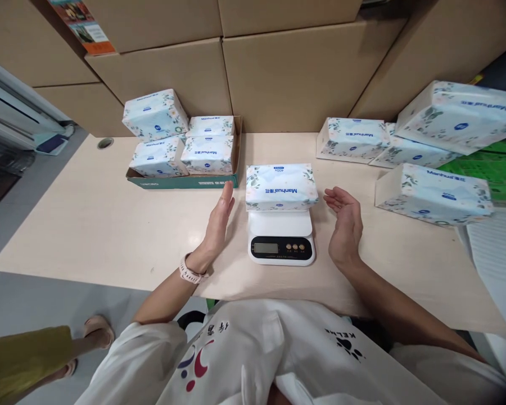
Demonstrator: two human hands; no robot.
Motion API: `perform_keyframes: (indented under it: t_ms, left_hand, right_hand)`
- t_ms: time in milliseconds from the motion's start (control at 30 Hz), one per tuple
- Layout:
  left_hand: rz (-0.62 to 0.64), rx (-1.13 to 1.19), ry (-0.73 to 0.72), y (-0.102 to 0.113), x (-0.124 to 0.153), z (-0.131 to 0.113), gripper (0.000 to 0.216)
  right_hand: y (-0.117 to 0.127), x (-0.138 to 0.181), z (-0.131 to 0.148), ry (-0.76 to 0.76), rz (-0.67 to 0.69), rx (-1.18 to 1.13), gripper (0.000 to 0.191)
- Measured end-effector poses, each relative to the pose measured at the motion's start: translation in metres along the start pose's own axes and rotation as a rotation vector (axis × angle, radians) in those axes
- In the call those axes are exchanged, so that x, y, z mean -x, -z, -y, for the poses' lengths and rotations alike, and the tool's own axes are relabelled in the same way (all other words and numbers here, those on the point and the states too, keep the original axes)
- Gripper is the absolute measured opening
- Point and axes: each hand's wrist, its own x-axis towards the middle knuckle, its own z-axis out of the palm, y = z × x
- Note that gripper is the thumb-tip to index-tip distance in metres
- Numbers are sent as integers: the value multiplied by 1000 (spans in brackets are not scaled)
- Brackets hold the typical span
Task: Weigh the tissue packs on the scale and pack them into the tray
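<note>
A white and pale-blue tissue pack (281, 187) with a floral print rests on the back part of a white kitchen scale (280, 225). The scale's small display and several buttons face me. My left hand (217, 220), with a pale band on its wrist, is held upright to the left of the pack, apart from it, fingers stretched out. On the other side, my right hand (344, 225) hovers with its palm turned inward and fingers loosely bent. A gap separates it from the pack, and nothing is in either hand.
Several tissue packs stand in a green shallow box (181, 181) at the back left. More packs, including a near one (436, 194), sit at the right. Cardboard boxes (295, 79) form a wall behind the table (88, 225). Another person's legs (82, 340) show at lower left.
</note>
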Motion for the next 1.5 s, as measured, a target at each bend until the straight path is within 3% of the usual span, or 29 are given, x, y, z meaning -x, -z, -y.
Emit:
perform_keyframes:
  t_ms: [233, 500, 967, 1500]
  left_hand:
    - [43, 74, 24, -3, 2, -2, 88]
    - [79, 56, 24, -4, 7, -2, 79]
    - [110, 60, 34, -8, 8, -10, 83]
    - [143, 28, -3, -6, 11, -2, 75]
  right_hand:
    - [-2, 3, -2, 2, 16, -20, 53]
    - [-4, 5, 1, 8, 26, -10, 50]
    - [-2, 7, 5, 37, 112, 45, 55]
    - [-3, 8, 5, 17, 122, 119, 61]
